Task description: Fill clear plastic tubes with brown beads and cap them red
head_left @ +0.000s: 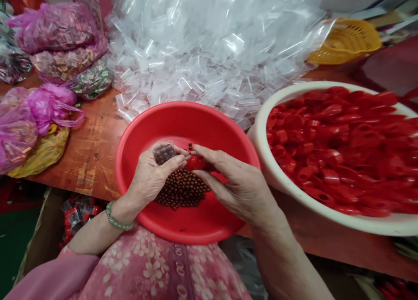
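Left hand (pixel 152 178) is over the red basin, fingers closed together, pinching a small clear plastic bag of dark beads (pixel 165 154) near the fingertips. Right hand (pixel 237 184) is just beside it, fingers extended and close together; index finger and thumb pinch a glossy red plastic piece (pixel 196 163) from above and below. Exact shape of the piece is hidden by the fingers. Bag and piece are almost touching, both above the basin's middle.

A few dark brown beads (pixel 190 147) sit just above the red piece; cannot tell if they're airborne or lying on the basin. Directly below the hands is a heap of round brown beads (pixel 181 189) inside the round red plastic basin (pixel 209 219).

The basin sits on a worn wooden table (pixel 91 156), beside a large cream-white basin (pixel 326 208) full of red plastic caps (pixel 326 147). Behind it is a big heap of small clear plastic bags (pixel 202 52), with a yellow plastic basket (pixel 346 43) at far right. Magenta plastic bags of small packets (pixel 54 28) are at far left. Green bead bracelet (pixel 117 217) on left wrist. Pink floral garment (pixel 156 265) on the person's lap.
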`<state>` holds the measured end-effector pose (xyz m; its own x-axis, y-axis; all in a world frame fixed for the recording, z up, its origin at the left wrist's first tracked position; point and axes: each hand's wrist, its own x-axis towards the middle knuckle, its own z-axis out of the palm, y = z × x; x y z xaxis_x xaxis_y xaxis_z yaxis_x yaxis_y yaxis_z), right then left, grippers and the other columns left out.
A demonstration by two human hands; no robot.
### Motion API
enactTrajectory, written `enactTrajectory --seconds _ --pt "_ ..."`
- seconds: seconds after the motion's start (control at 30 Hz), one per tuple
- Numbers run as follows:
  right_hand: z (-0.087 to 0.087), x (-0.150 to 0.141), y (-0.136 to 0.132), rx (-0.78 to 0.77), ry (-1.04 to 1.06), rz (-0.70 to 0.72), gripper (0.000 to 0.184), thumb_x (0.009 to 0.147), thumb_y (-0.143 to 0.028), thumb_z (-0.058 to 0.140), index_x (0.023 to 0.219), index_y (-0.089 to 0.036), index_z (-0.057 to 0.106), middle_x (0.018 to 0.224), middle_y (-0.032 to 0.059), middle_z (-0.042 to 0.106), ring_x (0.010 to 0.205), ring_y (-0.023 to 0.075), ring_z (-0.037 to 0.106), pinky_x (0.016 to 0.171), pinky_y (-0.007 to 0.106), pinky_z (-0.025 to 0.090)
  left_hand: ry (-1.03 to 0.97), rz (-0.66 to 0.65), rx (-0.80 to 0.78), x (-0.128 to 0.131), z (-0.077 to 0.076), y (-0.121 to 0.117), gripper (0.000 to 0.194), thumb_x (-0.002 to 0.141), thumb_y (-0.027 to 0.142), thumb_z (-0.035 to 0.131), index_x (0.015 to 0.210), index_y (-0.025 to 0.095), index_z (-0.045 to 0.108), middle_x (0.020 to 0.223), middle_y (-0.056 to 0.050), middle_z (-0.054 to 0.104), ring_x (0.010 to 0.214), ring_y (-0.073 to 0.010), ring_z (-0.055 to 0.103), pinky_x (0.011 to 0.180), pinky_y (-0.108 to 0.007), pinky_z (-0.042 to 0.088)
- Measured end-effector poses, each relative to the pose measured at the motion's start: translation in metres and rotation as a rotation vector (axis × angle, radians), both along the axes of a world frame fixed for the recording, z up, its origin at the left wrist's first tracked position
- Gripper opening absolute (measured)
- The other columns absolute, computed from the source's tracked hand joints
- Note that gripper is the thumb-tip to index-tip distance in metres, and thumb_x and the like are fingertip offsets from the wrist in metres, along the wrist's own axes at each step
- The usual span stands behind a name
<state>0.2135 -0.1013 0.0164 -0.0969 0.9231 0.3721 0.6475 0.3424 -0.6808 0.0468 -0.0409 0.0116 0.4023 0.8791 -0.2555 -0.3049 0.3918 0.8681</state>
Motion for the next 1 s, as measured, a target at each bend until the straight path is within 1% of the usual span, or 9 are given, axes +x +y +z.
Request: enactTrajectory --seconds 0.17,0.3,0.37,0.43,0.53,0.63,0.77,0.87,1.0 --pt "0.001 -0.001 0.001 0.004 -0.009 0.039 0.029 0.088 -0.01 0.061 0.112 -0.026 0.065 0.107 0.0069 0.07 0.098 0.0186 0.069 0.086 0.034 0.06 0.092 -0.033 0.04 0.0 0.001 -0.001 0.017 0.077 0.028 0.076 0.086 0.016 0.069 0.085 0.0 0.068 0.078 -0.0093 0.062 0.079 -0.022 0.05" --pt "-0.003 -0.003 -0.001 -0.019 0.107 -0.001 0.025 0.085 -0.011 0.066 0.103 -0.028 0.066 0.103 0.0049 0.07 0.096 0.0193 0.069 0.084 0.035 0.06 0.093 -0.06 0.052 -0.001 0.003 -0.001 0.016 0.078 0.028 0.074 0.086 0.015 0.069 0.089 -0.003 0.069 0.08 -0.0113 0.063 0.082 -0.025 0.051" --pt "-0.005 -0.002 -0.002 -0.064 0.245 -0.046 0.024 0.083 -0.012 0.07 0.1 -0.028 0.066 0.098 0.003 0.07 0.091 0.018 0.07 0.08 0.033 0.06 0.071 -0.06 0.061 -0.002 0.003 -0.001 0.014 0.079 0.027 0.073 0.087 0.015 0.068 0.091 -0.003 0.069 0.083 -0.0121 0.064 0.083 -0.026 0.051" --pt "-0.006 -0.001 -0.002 -0.115 0.434 -0.149 0.024 0.08 -0.014 0.074 0.098 -0.028 0.067 0.093 0.0013 0.071 0.084 0.0169 0.071 0.075 0.031 0.061 0.098 -0.067 0.078 -0.004 0.004 -0.001 0.013 0.08 0.025 0.072 0.086 0.015 0.067 0.089 -0.003 0.068 0.081 -0.0116 0.063 0.081 -0.025 0.05" --pt "-0.005 -0.002 0.003 -0.072 0.694 -0.294 0.024 0.074 -0.019 0.08 0.094 -0.027 0.068 0.094 -0.0002 0.073 0.079 0.0155 0.071 0.071 0.029 0.061 0.165 -0.147 0.089 -0.005 0.005 -0.002 0.011 0.08 0.022 0.07 0.084 0.015 0.063 0.079 0.0 0.064 0.074 -0.0105 0.059 0.075 -0.024 0.047" --pt "-0.001 -0.01 0.014 0.021 0.832 -0.226 0.021 0.073 -0.02 0.081 0.088 -0.026 0.069 0.091 -0.0016 0.073 0.079 0.0139 0.07 0.072 0.027 0.061 0.119 -0.287 0.064 -0.005 0.007 -0.004 0.011 0.078 0.021 0.07 0.084 0.014 0.063 0.077 0.001 0.062 0.074 -0.0107 0.057 0.077 -0.026 0.045" --pt "0.004 -0.027 0.024 0.061 0.854 -0.121 0.017 0.075 -0.015 0.079 0.086 -0.024 0.069 0.089 -0.0015 0.073 0.084 0.0141 0.07 0.077 0.029 0.061 -0.051 -0.379 -0.068 -0.002 0.01 -0.006 0.02 0.073 0.026 0.076 0.084 0.014 0.064 0.079 0.001 0.062 0.076 -0.0113 0.057 0.08 -0.028 0.045" --pt "0.004 -0.035 0.025 0.077 0.778 -0.1 0.016 0.075 -0.013 0.078 0.085 -0.024 0.069 0.086 -0.0007 0.073 0.081 0.0145 0.07 0.073 0.029 0.061 -0.102 -0.383 -0.114 -0.001 0.012 -0.006 0.03 0.064 0.03 0.085 0.073 0.013 0.06 0.068 0.005 0.054 0.069 -0.0095 0.052 0.077 -0.028 0.044" --pt "0.0 -0.035 0.023 0.095 0.713 -0.101 0.015 0.076 -0.013 0.077 0.085 -0.023 0.069 0.087 0.0005 0.072 0.079 0.0143 0.07 0.071 0.028 0.061 -0.142 -0.367 -0.131 -0.002 0.012 -0.005 0.037 0.062 0.034 0.087 0.073 0.014 0.059 0.066 0.006 0.051 0.068 -0.0089 0.049 0.075 -0.027 0.042"
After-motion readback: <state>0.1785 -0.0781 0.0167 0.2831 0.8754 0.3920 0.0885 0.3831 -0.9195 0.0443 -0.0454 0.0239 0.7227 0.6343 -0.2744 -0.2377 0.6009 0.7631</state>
